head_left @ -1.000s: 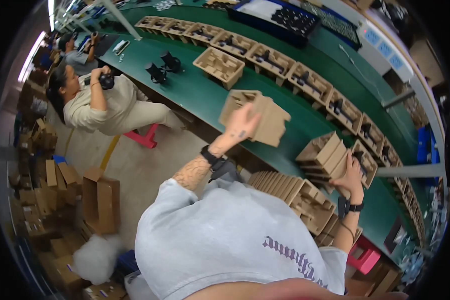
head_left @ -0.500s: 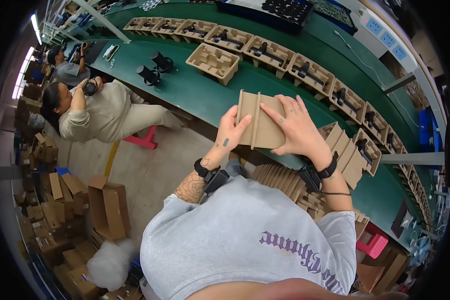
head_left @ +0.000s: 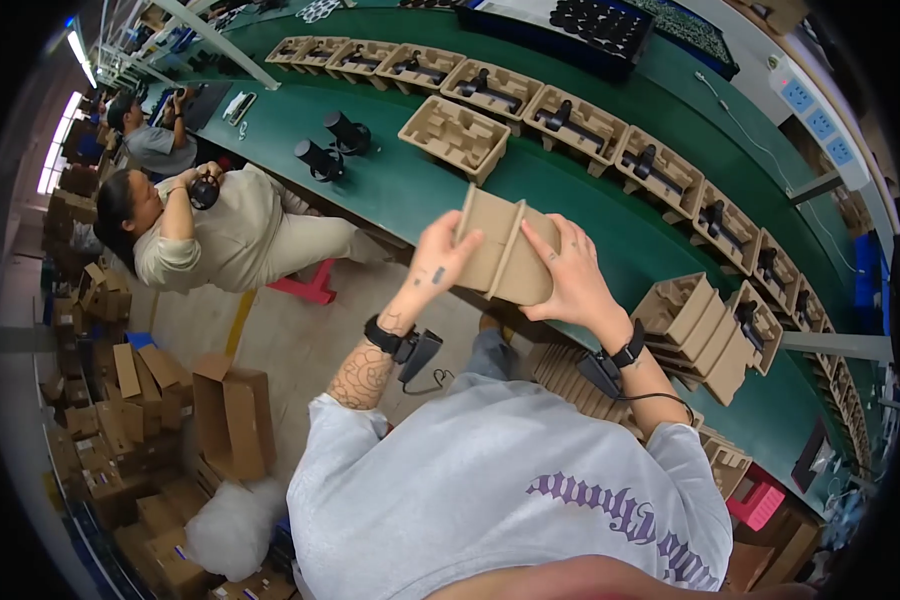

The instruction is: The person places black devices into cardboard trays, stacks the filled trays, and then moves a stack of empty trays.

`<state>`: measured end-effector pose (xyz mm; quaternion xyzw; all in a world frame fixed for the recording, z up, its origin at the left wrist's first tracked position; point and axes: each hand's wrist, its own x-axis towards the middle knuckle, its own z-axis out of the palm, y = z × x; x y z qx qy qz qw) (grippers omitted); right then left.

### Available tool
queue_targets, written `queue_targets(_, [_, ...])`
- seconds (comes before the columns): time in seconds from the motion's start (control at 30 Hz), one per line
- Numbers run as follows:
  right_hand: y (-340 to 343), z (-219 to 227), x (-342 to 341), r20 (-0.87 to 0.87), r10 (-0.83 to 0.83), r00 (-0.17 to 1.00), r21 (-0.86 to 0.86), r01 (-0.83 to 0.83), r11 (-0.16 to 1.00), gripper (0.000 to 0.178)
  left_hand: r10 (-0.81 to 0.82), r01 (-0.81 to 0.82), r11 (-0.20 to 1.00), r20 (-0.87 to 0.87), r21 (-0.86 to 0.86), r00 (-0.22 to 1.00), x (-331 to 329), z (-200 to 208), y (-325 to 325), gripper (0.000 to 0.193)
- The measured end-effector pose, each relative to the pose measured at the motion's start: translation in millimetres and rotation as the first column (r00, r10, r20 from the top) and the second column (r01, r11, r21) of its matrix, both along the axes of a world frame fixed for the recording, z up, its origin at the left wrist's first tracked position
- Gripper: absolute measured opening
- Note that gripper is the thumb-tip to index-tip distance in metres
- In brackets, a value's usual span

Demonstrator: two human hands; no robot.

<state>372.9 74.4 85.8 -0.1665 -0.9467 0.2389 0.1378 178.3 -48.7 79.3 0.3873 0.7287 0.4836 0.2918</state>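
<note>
Both of my hands hold a brown moulded pulp tray [head_left: 505, 250] up in front of me, above the near edge of the green conveyor table [head_left: 410, 195]. My left hand [head_left: 440, 262] grips its left side with the thumb on top. My right hand [head_left: 567, 278] clasps its right side, fingers spread over the back. The tray is tilted with its underside toward me. Each wrist carries a black band with a small device. An empty pulp tray [head_left: 455, 135] lies on the table just beyond.
A row of pulp trays holding black parts [head_left: 580, 125] runs along the table. A stack of empty trays [head_left: 705, 335] stands at my right, another stack [head_left: 570, 370] below. A seated person [head_left: 205, 235] works at the left near two black parts [head_left: 332, 145]. Cardboard boxes [head_left: 230, 415] crowd the floor.
My right hand left the stack at the right and joined the left hand on the tray. The tray has come lower and closer to me.
</note>
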Motion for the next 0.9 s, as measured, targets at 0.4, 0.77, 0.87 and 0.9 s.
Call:
queue_targets(0.4, [25,-66,-20,-0.027,-0.124,0.992,-0.081,0.121,0.989,0.113,0.236,-0.177,0.956,-0.257,0.235,0.937,-52,40,3,0.023])
queue_targets(0.77, [67,-97,12,0.033,-0.222,0.975,-0.312,0.221,0.924,0.109,-0.245,-0.090,0.936,-0.813,-0.341,0.528,-134,-165,-14,0.016])
queue_targets(0.87, [66,-94,17,0.223,-0.212,0.952,-0.380,0.285,0.880,0.106,-0.296,0.014,0.935,-0.758,-0.354,0.582,-115,-187,15,0.012])
queue_targets(0.9, [66,-97,17,0.228,-0.218,0.949,-0.378,0.293,0.878,0.106,-0.300,0.023,0.935,-0.754,-0.354,0.584,-111,-187,23,0.012])
